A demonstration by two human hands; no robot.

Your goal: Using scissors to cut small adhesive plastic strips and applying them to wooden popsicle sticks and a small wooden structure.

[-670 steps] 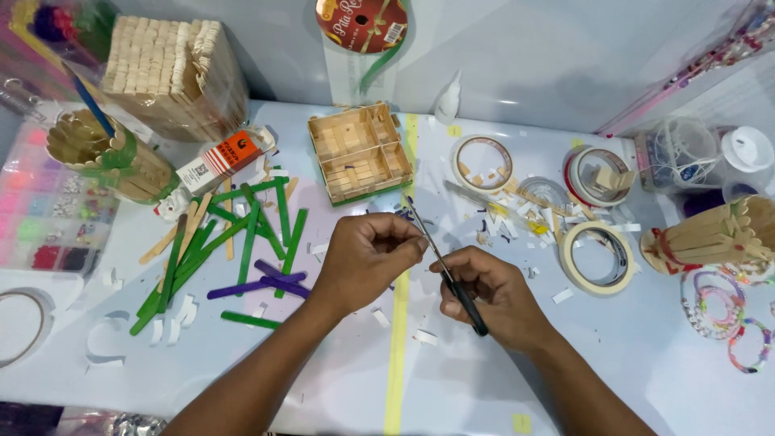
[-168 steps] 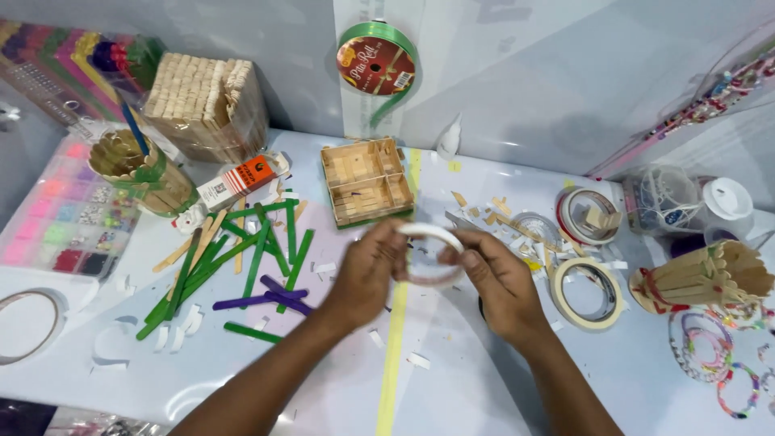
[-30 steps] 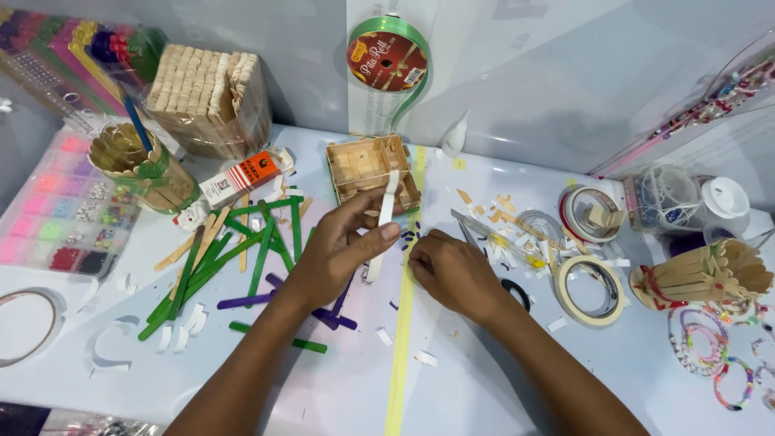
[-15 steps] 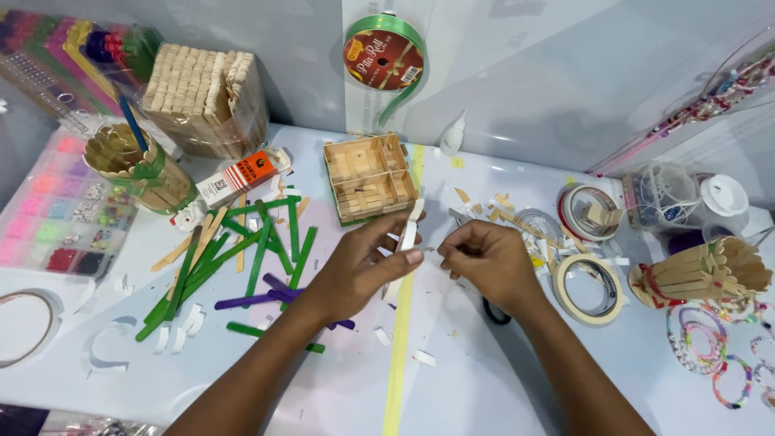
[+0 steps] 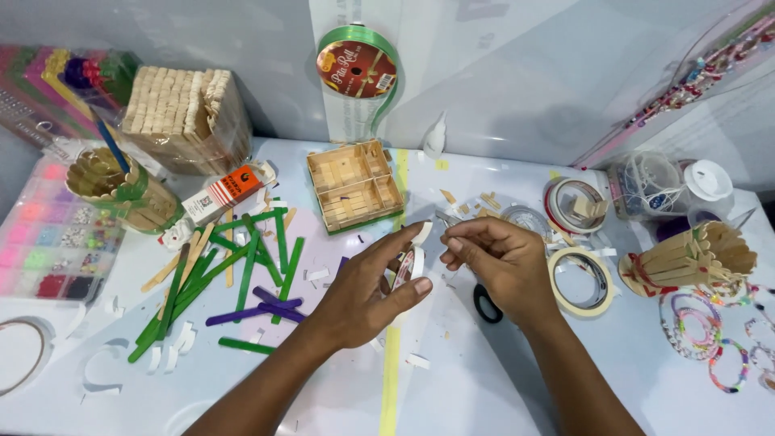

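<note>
- Left hand grips a small roll of white tape between thumb and fingers, held upright just above the table, at centre.
- Right hand is pinched shut at the fingertips, just beside the roll at its 2 o'clock; it appears to pull the tape's free end, though the strip itself is too thin to make out for certain.
- Judgement on progress: the wooden stick tray at 12 o'clock stands assembled with dividers; the taping step looks only begun, no fresh tape visible on it.
- Loose green and purple sticks lie unused at 9 o'clock, so material remains.
- Scissors handle lies under the right wrist, touching the table.
- Open room: near edge at 6 o'clock carries only a yellow strip and white scraps.
- Crowded zones: masking tape ring at 3 o'clock; stick holder farther right; bead box at the left edge.
- Far edge: ribbon spool against the wall.
</note>
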